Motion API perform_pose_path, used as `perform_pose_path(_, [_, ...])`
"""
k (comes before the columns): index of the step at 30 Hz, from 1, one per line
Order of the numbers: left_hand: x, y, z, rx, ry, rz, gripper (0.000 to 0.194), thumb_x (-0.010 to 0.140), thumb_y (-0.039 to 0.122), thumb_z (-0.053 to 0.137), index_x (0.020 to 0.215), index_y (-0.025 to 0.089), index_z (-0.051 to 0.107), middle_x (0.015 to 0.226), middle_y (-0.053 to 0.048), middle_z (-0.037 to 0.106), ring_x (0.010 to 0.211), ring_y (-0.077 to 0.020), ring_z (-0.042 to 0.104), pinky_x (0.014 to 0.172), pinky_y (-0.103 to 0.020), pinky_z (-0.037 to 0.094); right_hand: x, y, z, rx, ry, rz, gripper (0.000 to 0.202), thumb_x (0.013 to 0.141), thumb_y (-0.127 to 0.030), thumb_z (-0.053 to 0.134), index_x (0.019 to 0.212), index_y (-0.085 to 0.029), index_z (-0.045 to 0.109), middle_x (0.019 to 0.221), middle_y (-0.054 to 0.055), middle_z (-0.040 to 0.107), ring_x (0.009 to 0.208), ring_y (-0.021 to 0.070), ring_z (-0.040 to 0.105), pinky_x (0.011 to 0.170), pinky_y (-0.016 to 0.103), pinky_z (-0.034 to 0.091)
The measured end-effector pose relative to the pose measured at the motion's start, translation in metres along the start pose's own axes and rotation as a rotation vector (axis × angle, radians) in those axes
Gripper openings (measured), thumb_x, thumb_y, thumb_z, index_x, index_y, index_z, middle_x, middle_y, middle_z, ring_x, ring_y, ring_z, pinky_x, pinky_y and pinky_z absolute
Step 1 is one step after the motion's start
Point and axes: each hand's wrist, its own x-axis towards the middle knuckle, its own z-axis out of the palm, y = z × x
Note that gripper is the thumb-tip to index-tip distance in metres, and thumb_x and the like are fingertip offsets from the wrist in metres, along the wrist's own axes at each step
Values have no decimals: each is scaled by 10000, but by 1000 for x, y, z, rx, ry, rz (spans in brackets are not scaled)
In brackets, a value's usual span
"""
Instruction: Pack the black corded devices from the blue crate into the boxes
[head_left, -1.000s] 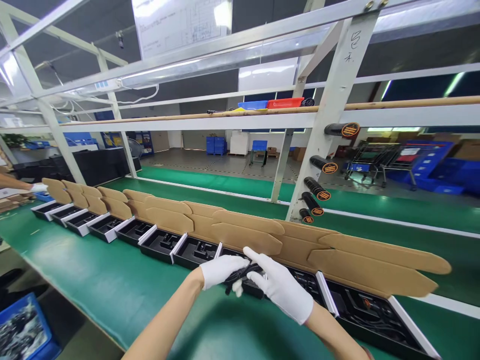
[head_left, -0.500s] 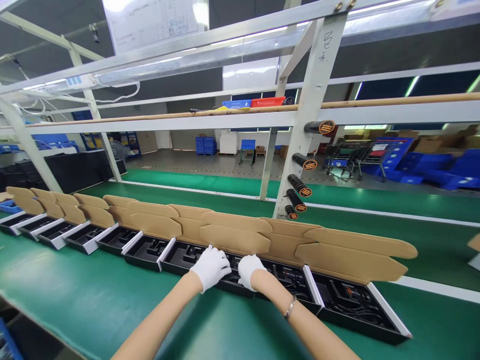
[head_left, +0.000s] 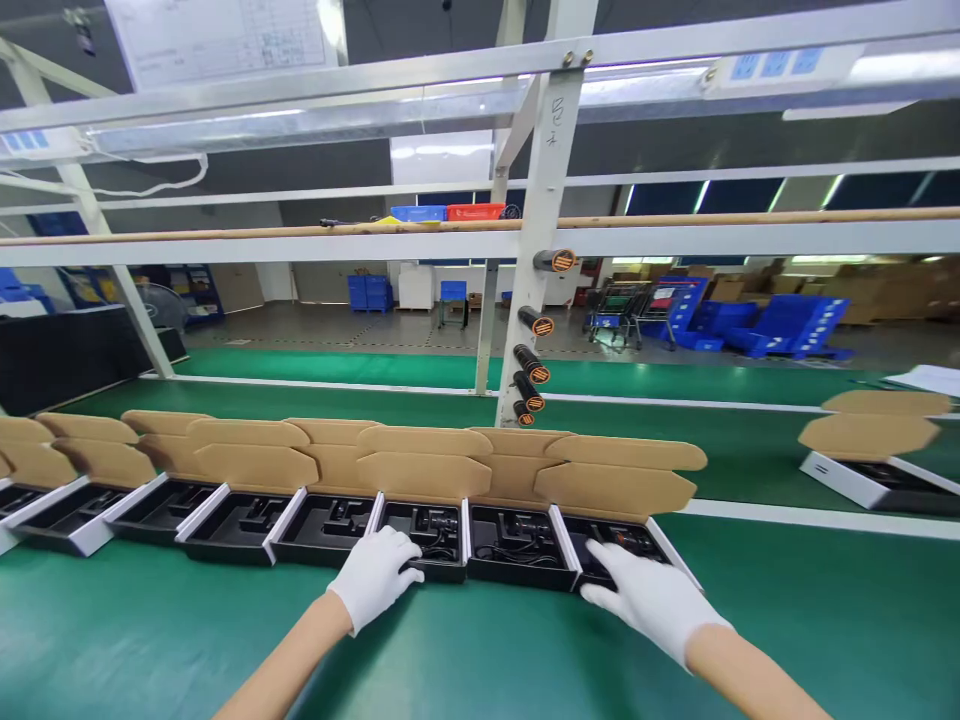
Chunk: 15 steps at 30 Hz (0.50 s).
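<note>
My left hand [head_left: 377, 577], in a white glove, is at the front left corner of an open black box [head_left: 444, 573], its thumb and fingers apart with nothing visible between them. Black parts and a coiled cable [head_left: 439, 548] lie in that box. My right hand [head_left: 651, 595], gloved too, is open over the rightmost box in the row [head_left: 675, 552] and hides part of its inside. Between my hands stands another box [head_left: 517, 575] with black parts and cable in it. Raised brown cardboard lids [head_left: 424, 470] stand behind the boxes.
More open boxes [head_left: 232, 550] continue left along the green table [head_left: 480, 660]. A separate open box [head_left: 844, 480] stands farther back at the right. A white metal post [head_left: 541, 170] behind the row carries several black cylinders [head_left: 536, 322] with orange-marked ends.
The view has swung to the right. My hands, close together over the boxes before, are now wide apart, the right one reaching out to the rightmost box.
</note>
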Motion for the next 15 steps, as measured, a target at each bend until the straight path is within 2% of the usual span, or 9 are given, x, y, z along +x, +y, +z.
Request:
perform_pose_path(2, [-3,3,-1,-3,11,18,249,918,405,522,985,229,686,986,-49,687,880,-225,594,818,-410,477,-29,43,22,8,98,107,350,823,-332,494,1089,-223,693,1070,151,720,823,331,712,702,436,546])
perform_pose_path(4, [-6,6,-3,-4,21,29,287,936,426,487,985,222,683,984,-54,686,881,-230,592,819,-420,477,-47,73,38,-1,159,179,301,837,-281,464,1014,-231,702,1063,153,718,840,325,715,712,429,546])
perform_pose_path(7, [-7,10,-5,-8,37,36,308,946,431,467,978,214,683,957,-57,689,886,-238,596,827,-437,481,-45,98,40,-37,125,340,258,886,-256,428,859,-232,684,943,147,722,766,309,716,648,413,538])
perform_pose_path(9, [-4,14,-4,-19,46,45,298,949,425,468,976,220,684,951,-51,693,890,-238,602,833,-442,487,-22,101,31,-37,105,404,285,921,-248,411,773,-225,653,871,134,712,726,290,711,600,387,524])
perform_pose_path(12, [2,23,-2,-38,60,53,282,941,430,488,965,228,684,945,-41,702,878,-239,615,828,-449,502,34,91,18,16,147,360,277,945,-209,448,755,-184,646,861,131,701,750,269,705,609,356,518])
perform_pose_path(15, [5,33,-2,-51,86,38,283,937,443,499,968,232,685,928,-36,707,881,-232,628,838,-433,515,92,68,14,77,226,252,151,954,-232,543,919,-162,672,957,101,688,826,217,682,696,331,537])
